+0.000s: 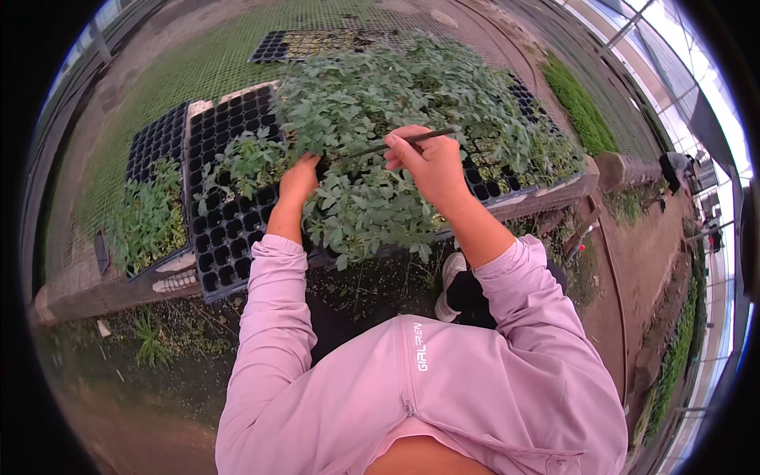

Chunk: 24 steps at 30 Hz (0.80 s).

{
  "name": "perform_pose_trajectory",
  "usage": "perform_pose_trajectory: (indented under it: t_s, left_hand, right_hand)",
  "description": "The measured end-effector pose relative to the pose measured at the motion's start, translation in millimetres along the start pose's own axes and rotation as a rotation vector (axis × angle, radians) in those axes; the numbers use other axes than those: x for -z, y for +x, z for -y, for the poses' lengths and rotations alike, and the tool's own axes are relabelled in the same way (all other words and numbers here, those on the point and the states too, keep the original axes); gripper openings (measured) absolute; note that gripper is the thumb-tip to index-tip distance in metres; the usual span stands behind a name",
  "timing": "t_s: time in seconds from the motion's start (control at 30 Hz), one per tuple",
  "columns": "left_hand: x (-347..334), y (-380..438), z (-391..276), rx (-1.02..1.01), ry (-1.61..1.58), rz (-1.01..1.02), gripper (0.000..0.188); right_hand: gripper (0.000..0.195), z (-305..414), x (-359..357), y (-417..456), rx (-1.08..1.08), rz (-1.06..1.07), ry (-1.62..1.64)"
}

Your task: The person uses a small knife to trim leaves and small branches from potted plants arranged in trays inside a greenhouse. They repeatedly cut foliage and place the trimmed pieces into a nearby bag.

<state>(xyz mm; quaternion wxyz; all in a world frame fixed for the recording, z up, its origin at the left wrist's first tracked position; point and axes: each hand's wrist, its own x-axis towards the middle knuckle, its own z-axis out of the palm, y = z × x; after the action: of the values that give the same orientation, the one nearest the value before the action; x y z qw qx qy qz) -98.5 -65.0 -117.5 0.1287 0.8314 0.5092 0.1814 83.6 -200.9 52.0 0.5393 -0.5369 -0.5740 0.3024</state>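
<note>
My right hand (436,169) grips a thin dark stick (436,134) between thumb and fingers, above leafy green seedlings (368,208). The stick's far end points left, down toward the foliage. At the left edge of these plants is my left hand (298,181), its fingertips partly hidden among leaves; whether they grip anything is unclear. Beside that hand lies a black plug tray (228,258) with many bare cells and a small clump of seedlings (249,157) in its middle. Dense seedlings (386,89) spread over the trays beyond both hands.
Another plug tray (157,139) at left carries seedlings (151,217) at its near end. A further tray (270,46) lies at the back. The mesh bench top (113,196) has a thick front edge (89,300). A person (675,169) is bent over at far right.
</note>
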Motion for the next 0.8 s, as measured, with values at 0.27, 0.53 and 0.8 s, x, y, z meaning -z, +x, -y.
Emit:
perform_pose_trajectory:
  t_s: [0.27, 0.53, 0.8]
  left_hand:
    - [16, 9, 1, 0.072, 0.037, 0.275, 0.054]
    - [-16, 16, 47, -0.068, -0.167, 0.023, 0.037]
    - [-5, 3, 36, 0.064, -0.407, 0.127, 0.041]
  right_hand:
    - [0.017, -19, 210, -89, 0.110, -0.770, -0.097]
    - [0.019, -86, 279, -77, -0.186, -0.811, -0.232]
    - [0.018, -114, 299, -42, -0.477, -0.772, -0.454]
